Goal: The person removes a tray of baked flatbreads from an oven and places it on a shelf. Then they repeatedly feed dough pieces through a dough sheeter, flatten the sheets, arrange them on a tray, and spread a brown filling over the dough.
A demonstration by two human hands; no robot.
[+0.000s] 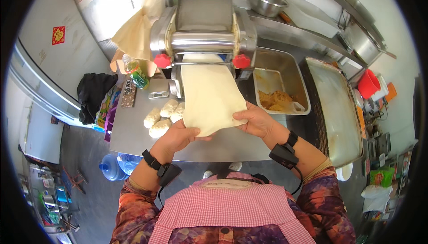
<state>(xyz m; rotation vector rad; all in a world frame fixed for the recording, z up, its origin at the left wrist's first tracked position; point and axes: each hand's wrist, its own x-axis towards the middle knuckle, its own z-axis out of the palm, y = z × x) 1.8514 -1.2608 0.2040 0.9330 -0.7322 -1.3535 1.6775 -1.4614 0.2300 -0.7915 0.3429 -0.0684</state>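
Observation:
A wide sheet of pale dough (211, 97) hangs out from under the rollers of a steel dough sheeter (203, 41) with two red knobs. My left hand (180, 136) holds the sheet's near left corner, thumb on top and fingers beneath. At the near right corner my right hand (256, 121) grips it the same way, thumb pressed on the dough. The fingers under the sheet are mostly hidden. Just beyond my left hand, several floury dough lumps (160, 128) lie on the steel table (133, 132).
Right of the sheeter sits a deep steel tray (307, 94) with a yellowish-brown mixture in it, then a long baking tray (336, 110). A small scale (158, 88), a patterned phone (129, 94) and a green-labelled bottle (136, 72) stand at left. A steel bowl (267, 3) rests on the shelf behind.

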